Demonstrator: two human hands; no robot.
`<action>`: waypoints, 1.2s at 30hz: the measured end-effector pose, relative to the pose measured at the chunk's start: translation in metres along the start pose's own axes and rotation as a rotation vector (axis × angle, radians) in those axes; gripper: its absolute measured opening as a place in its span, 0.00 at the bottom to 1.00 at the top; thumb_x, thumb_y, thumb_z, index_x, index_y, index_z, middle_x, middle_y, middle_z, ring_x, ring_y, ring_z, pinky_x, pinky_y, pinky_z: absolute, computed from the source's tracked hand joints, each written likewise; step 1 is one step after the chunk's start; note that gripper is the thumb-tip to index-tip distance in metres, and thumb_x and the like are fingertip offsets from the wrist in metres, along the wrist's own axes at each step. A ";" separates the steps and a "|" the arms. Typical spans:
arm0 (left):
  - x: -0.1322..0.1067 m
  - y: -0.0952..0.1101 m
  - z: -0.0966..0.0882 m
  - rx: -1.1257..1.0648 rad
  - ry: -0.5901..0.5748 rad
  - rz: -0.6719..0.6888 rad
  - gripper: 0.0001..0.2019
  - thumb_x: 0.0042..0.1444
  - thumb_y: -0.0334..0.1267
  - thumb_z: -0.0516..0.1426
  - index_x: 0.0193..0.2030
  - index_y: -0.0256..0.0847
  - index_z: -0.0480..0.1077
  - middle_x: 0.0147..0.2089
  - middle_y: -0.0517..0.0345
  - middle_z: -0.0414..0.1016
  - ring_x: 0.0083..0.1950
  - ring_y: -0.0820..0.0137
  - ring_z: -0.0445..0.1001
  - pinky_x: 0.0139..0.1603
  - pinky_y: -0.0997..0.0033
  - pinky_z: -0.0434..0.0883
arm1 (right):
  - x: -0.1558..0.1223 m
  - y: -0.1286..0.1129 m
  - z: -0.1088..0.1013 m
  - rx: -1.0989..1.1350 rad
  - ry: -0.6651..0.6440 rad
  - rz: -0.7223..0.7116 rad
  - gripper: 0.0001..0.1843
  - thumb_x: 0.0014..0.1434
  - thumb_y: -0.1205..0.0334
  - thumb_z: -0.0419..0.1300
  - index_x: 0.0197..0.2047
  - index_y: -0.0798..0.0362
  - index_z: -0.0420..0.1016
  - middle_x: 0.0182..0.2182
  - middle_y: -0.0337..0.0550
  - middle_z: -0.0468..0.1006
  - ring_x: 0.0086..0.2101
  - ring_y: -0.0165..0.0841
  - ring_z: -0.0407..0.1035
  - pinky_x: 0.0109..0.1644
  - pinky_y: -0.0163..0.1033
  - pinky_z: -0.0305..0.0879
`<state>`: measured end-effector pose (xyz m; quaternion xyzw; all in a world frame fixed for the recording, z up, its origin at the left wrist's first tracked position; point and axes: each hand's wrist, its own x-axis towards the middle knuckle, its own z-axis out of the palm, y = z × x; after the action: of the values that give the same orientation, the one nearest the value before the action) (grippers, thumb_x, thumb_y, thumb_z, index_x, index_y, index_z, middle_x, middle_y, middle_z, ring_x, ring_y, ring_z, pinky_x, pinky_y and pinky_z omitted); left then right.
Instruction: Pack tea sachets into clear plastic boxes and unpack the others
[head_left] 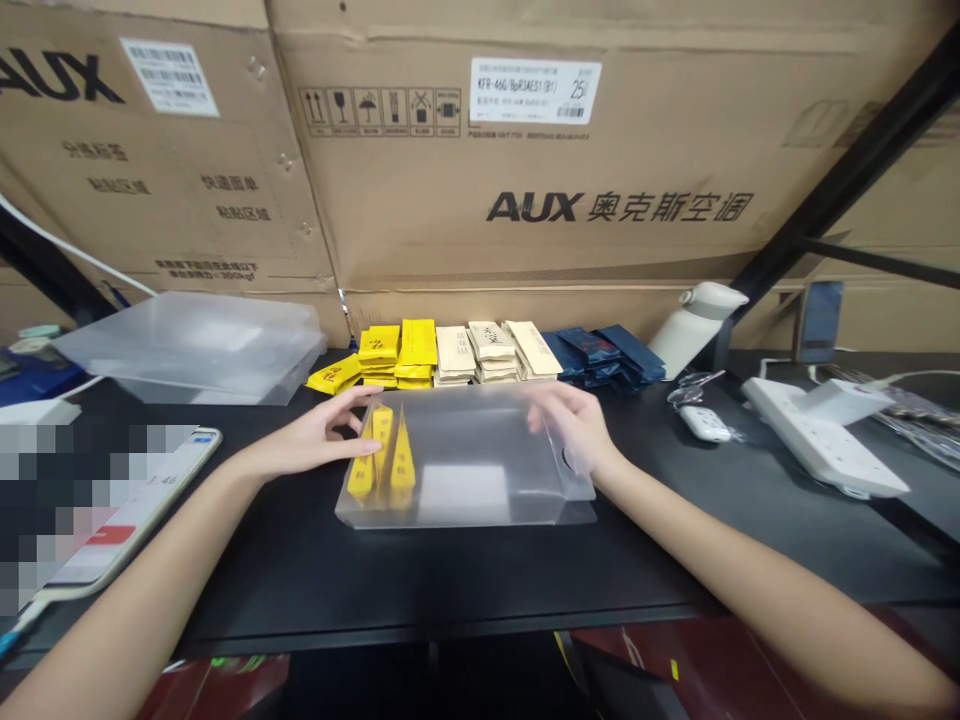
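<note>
A translucent plastic box [487, 440] stands near the table's front edge, with a white label [465, 492] seen through it. Several yellow packets [403, 455] stand on edge inside its left end. My left hand [319, 435] pinches the box's left side, its thumb across the front by the packets and its fingers behind. At the upper right corner, my right hand [577, 425] grips the box's edge. Its fingertips are slightly blurred and partly behind the plastic. Behind the box lie piles of yellow packets [379, 345], cream packets [491, 345] and dark blue packets [600, 352].
More translucent plastic boxes [202, 350] lie at the back left. A phone [142, 510] rests at the left. On the right are a white bottle [694, 325], a small white case [703, 424] and a power strip [825, 440]. Large cardboard boxes [420, 220] stand behind the table.
</note>
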<state>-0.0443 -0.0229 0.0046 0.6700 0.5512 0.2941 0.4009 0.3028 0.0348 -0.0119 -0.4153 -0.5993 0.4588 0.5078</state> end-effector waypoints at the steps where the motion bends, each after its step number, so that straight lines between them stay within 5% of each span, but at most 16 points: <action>1: 0.000 0.000 -0.001 -0.002 -0.006 0.001 0.34 0.48 0.50 0.67 0.64 0.52 0.67 0.64 0.51 0.69 0.49 0.60 0.75 0.47 0.58 0.77 | 0.002 0.001 -0.002 -0.005 0.097 -0.025 0.09 0.56 0.55 0.62 0.32 0.53 0.76 0.16 0.34 0.73 0.18 0.28 0.66 0.26 0.36 0.67; 4: 0.000 0.001 -0.002 0.027 0.038 0.018 0.32 0.50 0.52 0.66 0.62 0.49 0.68 0.58 0.50 0.74 0.44 0.61 0.76 0.44 0.60 0.77 | 0.009 0.000 -0.008 0.041 0.291 -0.073 0.07 0.55 0.57 0.59 0.30 0.51 0.73 0.13 0.31 0.68 0.15 0.27 0.62 0.22 0.34 0.61; 7: 0.003 0.000 -0.006 0.130 0.270 0.043 0.30 0.55 0.58 0.60 0.59 0.41 0.71 0.48 0.48 0.79 0.38 0.61 0.76 0.44 0.58 0.76 | 0.013 -0.001 -0.011 0.115 0.358 -0.096 0.06 0.53 0.58 0.59 0.29 0.51 0.72 0.13 0.31 0.67 0.14 0.26 0.60 0.20 0.33 0.56; 10: 0.008 -0.011 -0.011 0.406 0.510 0.091 0.30 0.58 0.59 0.55 0.59 0.38 0.72 0.58 0.43 0.75 0.38 0.60 0.77 0.50 0.55 0.74 | 0.015 -0.001 -0.012 0.119 0.343 -0.109 0.06 0.52 0.58 0.59 0.29 0.51 0.73 0.12 0.31 0.67 0.14 0.26 0.60 0.20 0.32 0.56; 14: 0.014 -0.034 -0.017 0.707 0.406 0.016 0.35 0.61 0.58 0.51 0.66 0.33 0.66 0.70 0.37 0.63 0.39 0.54 0.80 0.52 0.51 0.72 | 0.013 0.000 -0.009 0.135 0.302 -0.123 0.05 0.51 0.60 0.60 0.29 0.52 0.73 0.12 0.31 0.67 0.13 0.26 0.60 0.20 0.32 0.55; 20: 0.012 -0.031 -0.017 0.836 0.434 -0.068 0.27 0.62 0.53 0.50 0.59 0.37 0.71 0.61 0.38 0.74 0.54 0.45 0.77 0.51 0.53 0.73 | 0.011 0.002 -0.009 0.107 0.249 -0.159 0.06 0.53 0.59 0.61 0.30 0.53 0.74 0.13 0.31 0.69 0.13 0.25 0.61 0.19 0.32 0.56; 26: 0.008 -0.020 -0.010 0.958 0.608 -0.099 0.27 0.59 0.57 0.54 0.53 0.37 0.74 0.54 0.36 0.76 0.54 0.43 0.75 0.46 0.51 0.74 | 0.012 0.004 -0.010 0.087 0.257 -0.203 0.07 0.54 0.59 0.61 0.30 0.53 0.74 0.12 0.32 0.69 0.13 0.25 0.61 0.19 0.31 0.58; 31: 0.014 -0.032 -0.008 1.024 0.445 -0.112 0.33 0.62 0.56 0.51 0.62 0.30 0.69 0.62 0.31 0.71 0.62 0.42 0.68 0.56 0.49 0.70 | 0.011 0.004 -0.009 0.086 0.241 -0.212 0.06 0.54 0.61 0.60 0.30 0.54 0.75 0.12 0.32 0.70 0.12 0.24 0.61 0.19 0.31 0.58; 36: 0.013 -0.026 -0.007 1.009 0.436 -0.194 0.27 0.66 0.46 0.47 0.64 0.31 0.67 0.62 0.33 0.72 0.54 0.43 0.77 0.48 0.50 0.74 | 0.011 0.005 -0.008 0.078 0.218 -0.221 0.06 0.55 0.61 0.61 0.30 0.54 0.75 0.12 0.32 0.70 0.12 0.24 0.61 0.19 0.31 0.59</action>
<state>-0.0610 -0.0070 -0.0148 0.6488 0.7529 0.0872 -0.0677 0.3098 0.0472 -0.0139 -0.3741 -0.5644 0.3752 0.6330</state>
